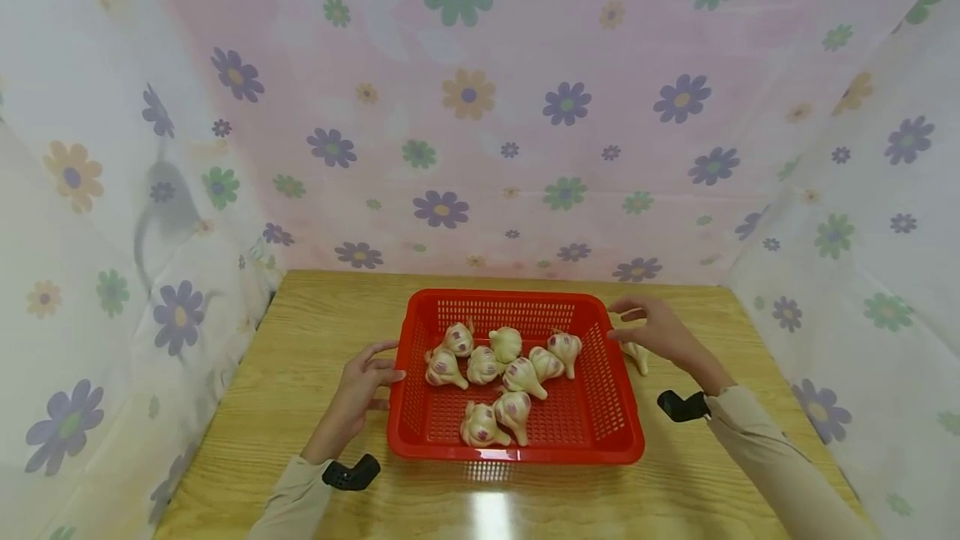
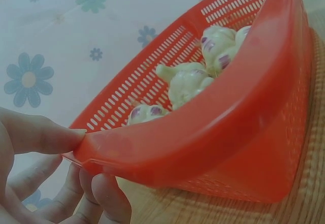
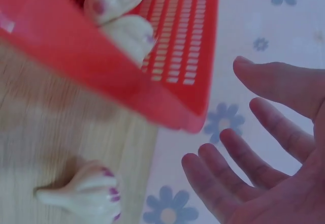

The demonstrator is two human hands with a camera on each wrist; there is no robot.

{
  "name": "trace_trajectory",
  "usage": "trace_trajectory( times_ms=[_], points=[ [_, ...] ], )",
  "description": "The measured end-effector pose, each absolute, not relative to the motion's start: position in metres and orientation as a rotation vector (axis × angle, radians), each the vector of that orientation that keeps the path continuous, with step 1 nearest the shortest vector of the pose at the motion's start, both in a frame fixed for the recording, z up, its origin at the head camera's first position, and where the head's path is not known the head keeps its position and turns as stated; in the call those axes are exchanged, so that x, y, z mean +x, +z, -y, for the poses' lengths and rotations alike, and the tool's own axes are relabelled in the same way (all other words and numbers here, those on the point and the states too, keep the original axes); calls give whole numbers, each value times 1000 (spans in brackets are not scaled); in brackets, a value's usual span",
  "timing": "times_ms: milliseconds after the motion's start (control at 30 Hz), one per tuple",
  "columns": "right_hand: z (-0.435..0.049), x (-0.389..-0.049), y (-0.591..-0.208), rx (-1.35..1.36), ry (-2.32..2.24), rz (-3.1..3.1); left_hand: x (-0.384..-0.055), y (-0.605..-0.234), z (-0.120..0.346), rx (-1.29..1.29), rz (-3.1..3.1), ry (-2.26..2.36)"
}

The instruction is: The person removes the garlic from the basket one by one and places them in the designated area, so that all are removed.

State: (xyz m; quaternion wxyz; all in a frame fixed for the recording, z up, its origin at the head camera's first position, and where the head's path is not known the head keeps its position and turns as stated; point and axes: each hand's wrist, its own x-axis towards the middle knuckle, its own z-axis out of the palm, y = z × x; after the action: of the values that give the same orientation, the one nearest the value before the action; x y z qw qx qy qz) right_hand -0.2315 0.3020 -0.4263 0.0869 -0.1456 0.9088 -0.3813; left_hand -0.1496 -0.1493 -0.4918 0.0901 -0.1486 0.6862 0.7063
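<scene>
A red plastic basket (image 1: 517,450) with slotted sides holds several garlic bulbs (image 1: 483,365), whitish with purple patches. My left hand (image 1: 358,386) is at the basket's left side. In the left wrist view its thumb (image 2: 45,135) lies on top of the red rim and the other fingers curl beneath, pinching it. My right hand (image 1: 660,330) is by the far right corner, fingers spread. The right wrist view shows a gap between those fingertips and the rim. One more garlic bulb (image 3: 89,191) lies on the table outside the basket, partly hidden under the right hand in the head view.
The basket is on a wood-grain table (image 1: 322,315). Flower-patterned sheets (image 1: 517,215) hang behind it and on both sides. A black device (image 1: 352,473) is worn on the left wrist and another black device (image 1: 682,407) on the right.
</scene>
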Motion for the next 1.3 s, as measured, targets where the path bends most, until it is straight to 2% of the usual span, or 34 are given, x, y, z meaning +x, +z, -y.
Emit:
trace_trajectory(
  times_ms=[533, 1300],
  points=[
    [-256, -210, -408, -679, -1176, -2479, -151, -497, 149, -435, -2042, 2109],
    [-216, -201, -447, -639, -1224, -2074, -151, -495, 149, -447, -2043, 2096]
  ],
)
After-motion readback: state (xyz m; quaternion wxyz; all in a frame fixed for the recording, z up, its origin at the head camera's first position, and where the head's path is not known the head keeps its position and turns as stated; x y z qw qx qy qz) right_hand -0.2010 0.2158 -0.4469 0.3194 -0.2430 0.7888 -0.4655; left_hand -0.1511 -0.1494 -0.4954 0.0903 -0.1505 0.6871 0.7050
